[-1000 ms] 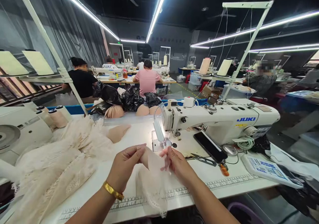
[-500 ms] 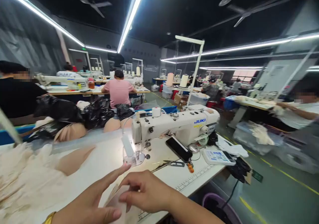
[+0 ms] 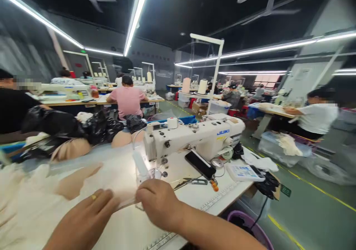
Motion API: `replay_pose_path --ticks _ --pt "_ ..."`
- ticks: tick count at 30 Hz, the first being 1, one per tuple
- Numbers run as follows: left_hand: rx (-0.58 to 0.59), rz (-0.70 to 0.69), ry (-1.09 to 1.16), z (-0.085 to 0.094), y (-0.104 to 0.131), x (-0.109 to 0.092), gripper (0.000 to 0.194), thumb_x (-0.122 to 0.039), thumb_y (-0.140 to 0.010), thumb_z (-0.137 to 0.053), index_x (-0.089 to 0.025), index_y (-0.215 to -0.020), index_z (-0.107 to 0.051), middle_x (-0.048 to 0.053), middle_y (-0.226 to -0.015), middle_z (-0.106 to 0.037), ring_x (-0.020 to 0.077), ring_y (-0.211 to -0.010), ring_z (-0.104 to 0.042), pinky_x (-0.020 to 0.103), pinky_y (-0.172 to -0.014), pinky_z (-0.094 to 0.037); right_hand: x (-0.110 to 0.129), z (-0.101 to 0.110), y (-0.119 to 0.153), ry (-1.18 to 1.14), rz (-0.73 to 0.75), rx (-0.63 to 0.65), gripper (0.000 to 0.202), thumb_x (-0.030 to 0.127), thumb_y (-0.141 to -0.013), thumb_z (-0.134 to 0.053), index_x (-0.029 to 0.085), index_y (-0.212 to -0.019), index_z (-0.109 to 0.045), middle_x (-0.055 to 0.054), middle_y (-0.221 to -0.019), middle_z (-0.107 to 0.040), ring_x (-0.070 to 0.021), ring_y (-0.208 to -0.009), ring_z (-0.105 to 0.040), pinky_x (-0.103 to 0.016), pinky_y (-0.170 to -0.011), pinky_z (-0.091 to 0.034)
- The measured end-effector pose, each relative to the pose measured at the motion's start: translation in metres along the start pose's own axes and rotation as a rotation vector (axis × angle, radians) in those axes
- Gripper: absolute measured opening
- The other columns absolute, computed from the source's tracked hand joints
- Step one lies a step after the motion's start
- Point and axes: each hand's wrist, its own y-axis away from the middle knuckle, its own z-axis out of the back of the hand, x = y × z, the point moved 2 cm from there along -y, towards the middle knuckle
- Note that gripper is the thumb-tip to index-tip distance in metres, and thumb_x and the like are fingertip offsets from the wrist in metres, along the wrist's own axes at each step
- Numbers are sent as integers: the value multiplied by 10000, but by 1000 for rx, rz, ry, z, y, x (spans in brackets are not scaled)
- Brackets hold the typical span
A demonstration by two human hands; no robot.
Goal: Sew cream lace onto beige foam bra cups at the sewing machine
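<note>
My left hand [image 3: 90, 213] is closed on one end of a pale fabric piece [image 3: 126, 198], a yellow ring on one finger. Pinching the other end, my right hand [image 3: 160, 203] sits just in front of the needle area of a white sewing machine [image 3: 191, 137]. The fabric's edge runs nearly straight between both hands, above the machine table. The fingertips of both hands are partly hidden. Near my right hand lie thread snips [image 3: 196, 181]. To my left is a heap of cream fabric [image 3: 25, 201] with a tan piece [image 3: 76, 181] beside it.
A dark phone [image 3: 200, 164], an orange charm [image 3: 214, 185] and a white calculator [image 3: 241, 172] lie by the machine. A measuring tape [image 3: 218, 198] runs along the table edge. Below stands a purple bin [image 3: 257, 224]. Black plastic bags [image 3: 102, 127] and several people at machines are beyond.
My left hand has gone from spread fingers to gripping the pale fabric. Both hands have drawn its edge out between them, close to the needle area. The view has shifted slightly.
</note>
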Motion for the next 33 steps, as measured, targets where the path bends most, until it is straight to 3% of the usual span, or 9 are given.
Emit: replay_pose_path --ticks 1,4,6,9,14,19,24,27,33 --pt "61 -29 -15 2 1 -13 325 -60 -892 -490 -292 -1002 -689 35 -1035 -715 261 -851 -679 398 -753 -547 -6 -11 5 28 51 116 129 218 -1003 -553 222 -924 -655 -41 -952 -731 -201 -832 -641 -298 -733 -468" --pt "322 -63 59 -2 -5 -44 120 -188 -847 -724 -219 -864 -610 39 -991 -688 247 -811 -653 367 -702 -537 -30 -31 19 -76 177 218 133 168 -1004 -575 226 -923 -663 -10 -975 -730 -185 -854 -617 -283 -742 -447" --pt "349 -138 33 -9 -16 -53 154 -122 -923 -637 -204 -813 -566 24 -902 -661 231 -792 -624 361 -714 -517 -46 -35 22 -122 201 240 171 115 -1006 -534 215 -957 -664 -22 -1021 -727 -182 -898 -616 -277 -763 -453" --pt "333 -193 -37 -23 -33 -50 223 33 -878 -537 -184 -860 -585 38 -894 -656 233 -807 -607 369 -752 -493 -59 -33 21 -171 215 257 231 52 -981 -494 207 -983 -665 -39 -1052 -728 -179 -920 -628 -269 -772 -472" --pt "483 1 11 -39 -50 -34 163 -123 -926 -629 -186 -787 -571 49 -860 -629 227 -761 -588 332 -651 -463 -63 -23 17 -227 219 256 372 -39 -891 -432 210 -1012 -682 -66 -1104 -749 -210 -994 -640 -314 -833 -519" --pt "354 24 157 -50 -47 -28 134 -146 -937 -614 -179 -816 -565 86 -1028 -674 259 -967 -633 390 -828 -536 -68 -17 20 -311 221 230 419 -22 -921 -449 239 -1150 -684 -66 -1188 -740 -229 -1084 -620 -363 -909 -535" --pt "175 -100 82 -63 -43 -32 226 -116 -999 -454 -188 -832 -588 85 -940 -675 247 -905 -633 402 -831 -539 -71 -14 23 -283 206 202 413 3 -941 -464 251 -1184 -688 -82 -1126 -728 -233 -1018 -597 -366 -863 -523" --pt "186 -167 7 -64 -44 -37 291 -103 -999 -437 -198 -750 -554 60 -809 -620 239 -782 -580 395 -746 -525 -69 -10 24 -225 208 222 359 64 -981 -473 264 -1165 -707 -60 -959 -694 -217 -870 -552 -328 -750 -491" --pt "212 -93 42 -60 -44 -41 229 -37 -955 -442 -172 -866 -605 56 -819 -584 220 -720 -520 330 -622 -466 -66 -4 26 -194 238 291 334 83 -980 -453 257 -1090 -716 -37 -869 -642 -202 -791 -503 -312 -664 -409"
